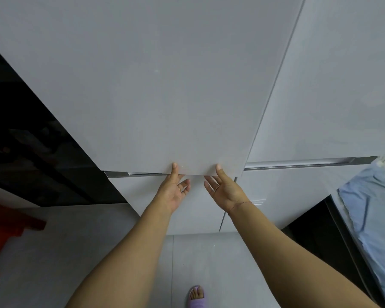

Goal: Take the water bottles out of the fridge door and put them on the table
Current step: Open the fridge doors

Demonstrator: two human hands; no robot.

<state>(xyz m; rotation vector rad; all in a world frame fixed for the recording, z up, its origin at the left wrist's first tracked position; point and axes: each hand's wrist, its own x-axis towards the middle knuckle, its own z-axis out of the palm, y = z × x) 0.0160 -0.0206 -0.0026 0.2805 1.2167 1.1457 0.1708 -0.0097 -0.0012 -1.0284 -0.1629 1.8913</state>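
A tall white fridge fills the view, its upper left door point(156, 90) swung slightly out from the body. My left hand point(173, 190) and my right hand point(223, 187) both hook their fingers under that door's bottom edge, thumbs pressed on its front. A second upper door point(333, 85) sits shut to the right, above a metal handle groove point(298, 164). No water bottles are visible; the inside of the fridge is hidden.
White lower doors point(276, 196) sit below the hands. A dark glass surface point(31, 141) stands at the left, a red object point(7, 225) on the grey tiled floor point(76, 252). Light blue cloth point(373, 207) hangs at right. My foot in a purple slipper point(196, 296) is near the bottom.
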